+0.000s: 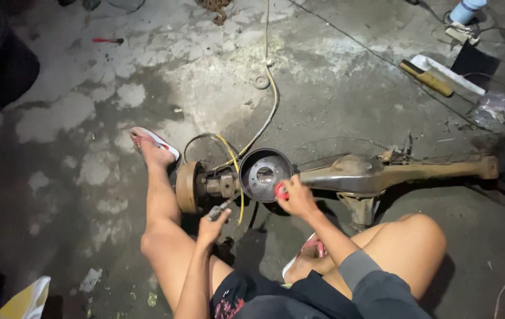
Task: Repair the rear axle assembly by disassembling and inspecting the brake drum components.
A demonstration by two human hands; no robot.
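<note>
Stained concrete floor (87,118) carries a rusty rear axle (370,174) near its middle, where the right hand (296,198) closes on a red-handled tool (280,191) at the round backing plate (264,172) while the left hand (213,223) grips a dark metal tool (221,208).

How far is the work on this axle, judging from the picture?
Looks done: the brake drum with its shaft is pulled out of the axle housing, leaving the round backing plate bare. In hand: the left hand holds a tool; the right hand holds something red at the plate. Left: the parts are not yet joined.
</note>
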